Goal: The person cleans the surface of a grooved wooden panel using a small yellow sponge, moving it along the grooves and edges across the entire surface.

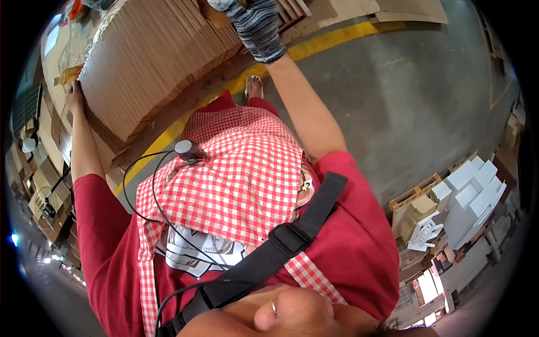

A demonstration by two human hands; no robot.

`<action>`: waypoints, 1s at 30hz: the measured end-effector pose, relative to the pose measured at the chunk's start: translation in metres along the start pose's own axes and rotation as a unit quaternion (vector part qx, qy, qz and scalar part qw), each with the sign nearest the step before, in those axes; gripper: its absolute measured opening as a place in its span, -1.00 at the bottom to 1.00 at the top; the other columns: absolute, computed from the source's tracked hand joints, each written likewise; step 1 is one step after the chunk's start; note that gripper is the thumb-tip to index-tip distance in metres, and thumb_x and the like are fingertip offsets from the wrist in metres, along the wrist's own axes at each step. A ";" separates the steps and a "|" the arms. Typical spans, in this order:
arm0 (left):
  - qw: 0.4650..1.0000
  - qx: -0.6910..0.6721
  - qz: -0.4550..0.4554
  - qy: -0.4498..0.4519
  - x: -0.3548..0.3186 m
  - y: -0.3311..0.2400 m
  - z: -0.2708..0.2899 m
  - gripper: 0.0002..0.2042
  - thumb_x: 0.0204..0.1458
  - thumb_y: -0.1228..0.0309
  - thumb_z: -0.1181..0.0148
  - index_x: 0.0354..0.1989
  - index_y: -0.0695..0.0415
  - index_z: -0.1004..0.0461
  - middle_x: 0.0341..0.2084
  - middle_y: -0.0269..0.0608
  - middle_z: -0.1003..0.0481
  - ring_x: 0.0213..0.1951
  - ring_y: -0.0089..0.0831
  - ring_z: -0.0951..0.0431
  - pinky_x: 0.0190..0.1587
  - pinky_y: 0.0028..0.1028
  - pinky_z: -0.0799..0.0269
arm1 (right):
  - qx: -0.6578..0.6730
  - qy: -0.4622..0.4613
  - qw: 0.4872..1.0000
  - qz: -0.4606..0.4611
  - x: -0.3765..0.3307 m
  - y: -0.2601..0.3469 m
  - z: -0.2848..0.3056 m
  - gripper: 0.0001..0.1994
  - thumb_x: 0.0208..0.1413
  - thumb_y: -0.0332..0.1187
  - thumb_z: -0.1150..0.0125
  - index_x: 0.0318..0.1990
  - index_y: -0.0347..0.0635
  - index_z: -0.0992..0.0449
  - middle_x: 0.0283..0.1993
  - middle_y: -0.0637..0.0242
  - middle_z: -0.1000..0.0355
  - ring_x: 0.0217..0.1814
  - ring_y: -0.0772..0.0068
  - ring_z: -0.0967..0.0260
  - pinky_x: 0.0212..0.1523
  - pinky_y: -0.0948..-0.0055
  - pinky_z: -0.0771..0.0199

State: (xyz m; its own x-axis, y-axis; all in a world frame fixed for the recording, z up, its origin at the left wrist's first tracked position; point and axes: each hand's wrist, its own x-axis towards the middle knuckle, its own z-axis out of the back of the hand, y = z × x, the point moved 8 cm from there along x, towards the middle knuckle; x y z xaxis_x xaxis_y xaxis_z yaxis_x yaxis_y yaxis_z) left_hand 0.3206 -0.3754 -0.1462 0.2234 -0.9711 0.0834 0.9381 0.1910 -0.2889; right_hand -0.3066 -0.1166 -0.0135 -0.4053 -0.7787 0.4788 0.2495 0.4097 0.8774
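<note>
A long row of flat brown cardboard pieces [151, 62], packed tightly edge to edge, fills the upper left. At its left end is my bare left hand [73, 96], closed at a glossy amber strip that looks like packing tape [68, 74]. My right hand [254, 27], in a grey and black striped knit glove, reaches over the far end of the row. Its fingers curl around a brown object [218, 16] that the upper edge cuts off, so its kind does not show.
A yellow floor line [331, 42] runs beside the stack. A cardboard sheet [410, 11] lies at the top right. White pieces [471, 188] and a wooden pallet [415, 192] stand at the right. A black cable [126, 182] hangs across my checked apron [224, 180].
</note>
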 end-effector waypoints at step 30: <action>0.999 -0.040 0.014 0.022 -0.016 -0.022 0.022 -0.46 -0.03 -0.09 -0.06 -0.15 0.19 -0.53 -0.27 -0.08 -0.56 -0.18 -0.30 -0.52 -0.11 -0.43 -0.34 | 0.078 -0.028 0.995 0.053 0.001 0.005 0.011 -0.62 0.00 -0.31 -0.28 -0.07 -0.33 -0.40 -0.30 0.23 -0.37 -0.27 0.35 -0.36 -0.23 0.43 -0.41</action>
State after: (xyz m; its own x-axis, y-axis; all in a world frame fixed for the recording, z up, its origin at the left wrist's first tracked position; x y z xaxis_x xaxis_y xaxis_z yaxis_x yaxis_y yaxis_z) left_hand 0.3028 -0.3608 -0.1199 0.2351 -0.9714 0.0331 0.9070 0.2071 -0.3666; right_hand -0.3151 -0.1097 -0.0084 -0.4337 -0.7012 0.5658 0.1551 0.5605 0.8135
